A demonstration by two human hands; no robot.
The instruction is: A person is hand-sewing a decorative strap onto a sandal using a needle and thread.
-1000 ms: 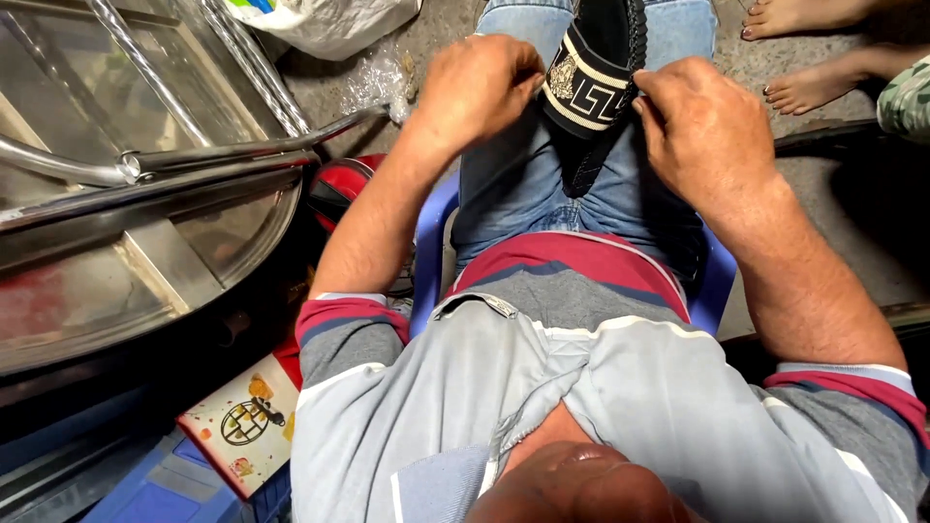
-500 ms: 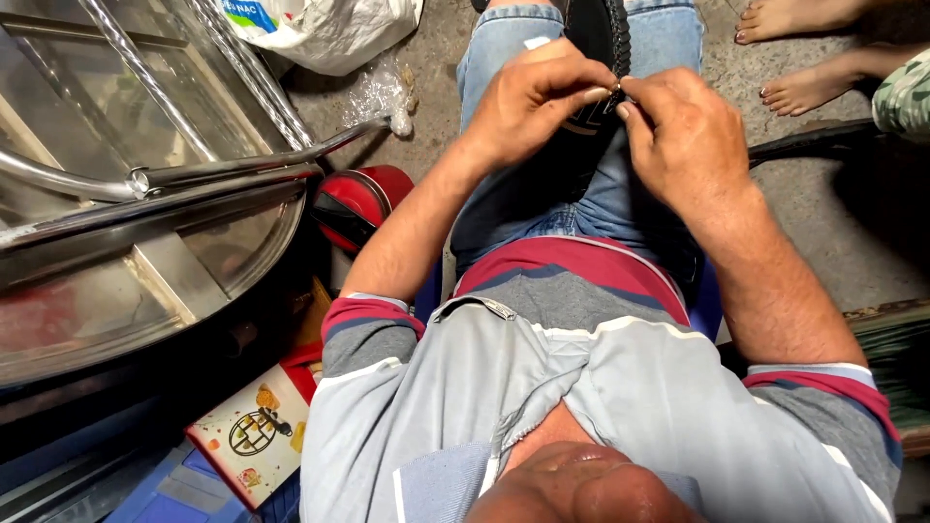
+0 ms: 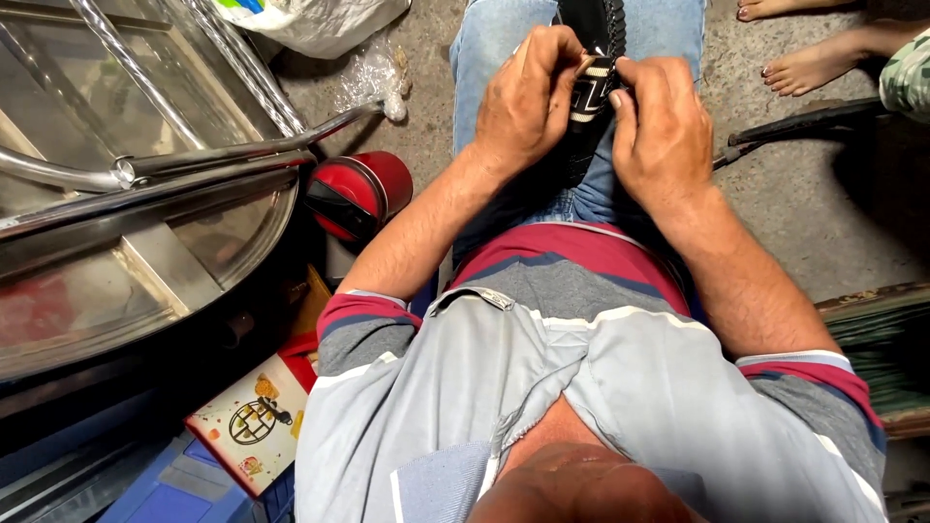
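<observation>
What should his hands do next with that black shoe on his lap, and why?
Probably keep pinching and press the patterned black-and-cream strap down onto the black shoe. Both the left hand and the right hand grip that strap at the shoe's edge, fingertips meeting on it.

A curved steel frame (image 3: 145, 174) with shiny bars fills the left side. Just beside it on the concrete floor (image 3: 823, 213) sits a red round tin (image 3: 363, 194). A white plastic bag (image 3: 310, 19) lies at the top. A small printed box (image 3: 254, 421) rests at lower left. Another person's bare feet (image 3: 814, 58) show at upper right.
</observation>
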